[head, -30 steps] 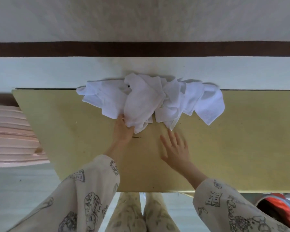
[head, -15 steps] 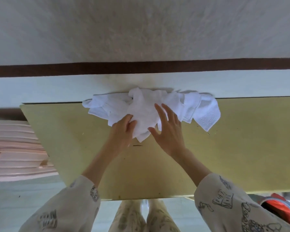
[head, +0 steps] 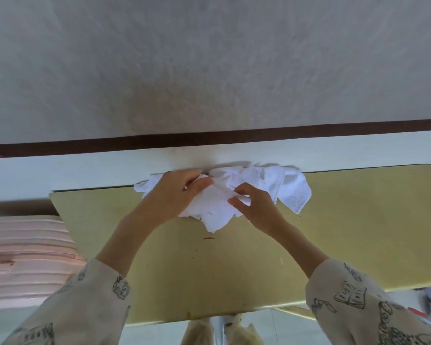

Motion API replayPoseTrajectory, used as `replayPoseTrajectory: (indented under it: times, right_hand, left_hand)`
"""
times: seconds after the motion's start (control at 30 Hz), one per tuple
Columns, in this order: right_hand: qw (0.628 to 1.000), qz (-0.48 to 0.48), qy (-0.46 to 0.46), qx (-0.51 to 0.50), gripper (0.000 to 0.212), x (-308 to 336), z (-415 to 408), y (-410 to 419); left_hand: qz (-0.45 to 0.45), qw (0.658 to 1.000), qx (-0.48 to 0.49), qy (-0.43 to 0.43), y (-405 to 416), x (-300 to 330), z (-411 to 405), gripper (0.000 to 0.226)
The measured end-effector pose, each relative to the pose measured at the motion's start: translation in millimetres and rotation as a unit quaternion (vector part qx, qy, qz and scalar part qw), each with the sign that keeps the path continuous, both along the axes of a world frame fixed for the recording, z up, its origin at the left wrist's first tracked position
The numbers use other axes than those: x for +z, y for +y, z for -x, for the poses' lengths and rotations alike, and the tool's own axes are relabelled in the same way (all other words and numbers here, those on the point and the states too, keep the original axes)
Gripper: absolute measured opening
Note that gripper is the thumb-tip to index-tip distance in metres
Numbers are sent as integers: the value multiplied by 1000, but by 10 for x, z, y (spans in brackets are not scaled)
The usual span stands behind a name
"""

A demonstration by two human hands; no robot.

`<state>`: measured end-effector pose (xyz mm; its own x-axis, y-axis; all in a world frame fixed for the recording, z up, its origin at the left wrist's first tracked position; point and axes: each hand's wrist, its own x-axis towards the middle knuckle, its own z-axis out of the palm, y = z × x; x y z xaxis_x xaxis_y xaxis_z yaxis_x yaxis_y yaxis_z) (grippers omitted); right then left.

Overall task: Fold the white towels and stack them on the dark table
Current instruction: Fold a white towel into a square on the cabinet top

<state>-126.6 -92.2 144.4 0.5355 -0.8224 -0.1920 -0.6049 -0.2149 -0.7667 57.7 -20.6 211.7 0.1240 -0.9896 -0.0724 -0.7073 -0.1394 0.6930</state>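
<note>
Wall (head: 209, 66) is filling the upper half of the frame, with a dark band (head: 209, 140) crossing below it. Under that, the table (head: 358, 232) is taking up the lower centre and right, its top reading yellowish from this view rather than dark. Pink slats (head: 23, 257) are sitting at the left edge.

Towels (head: 294, 195) are lying in a crumpled heap at the table's far edge, just above the frame's centre, the heap's long axis running left to right along that edge. None is folded yet, by the look of it.

Both hands are working on one towel (head: 214, 215) at the heap's near side, its loose corner hanging down toward the lower frame. The left hand (head: 177, 192) is curling its fingers over the upper left of that towel and pinching it. The right hand (head: 254, 205) is pinching the towel's right part between thumb and fingers.

The rest of the heap is lying to the right and behind the grips, nearer the right hand, so separating the towel likely means drawing it down-frame, away from the far edge.
</note>
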Motion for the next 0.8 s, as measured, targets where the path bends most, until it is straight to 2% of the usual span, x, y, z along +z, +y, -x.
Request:
replayPoseTrajectory:
  times: [0.07, 0.13, 0.27, 0.47, 0.6, 0.7, 0.8]
  right_hand:
    - [999, -37, -23, -5, 10, 108, 61, 17]
    - [999, -38, -17, -1, 8, 182, 132, 24]
    - [999, 7, 18, -36, 14, 256, 333, -25]
    - [990, 76, 24, -121, 15, 363, 664, -157]
    - [981, 138, 1, -133, 13, 508, 835, -250]
    - [981, 141, -31, -131, 12, 602, 972, -276]
    - [985, 139, -25, -99, 12, 557, 1174, -214]
  left_hand:
    - [6, 1000, 10, -7, -2, 34, -57, 32]
    - [-3, 1000, 6, -5, 6, 67, -114, 24]
    - [-31, 999, -27, -32, 41, 75, -196, 11]
    - [-59, 993, -20, -96, 2, 22, -177, 21]
    - [-26, 992, 50, -111, -22, 84, -81, 18]
    - [16, 988, 95, -121, 46, 138, 45, 25]
    - [52, 986, 99, -126, 215, 60, 219, 14]
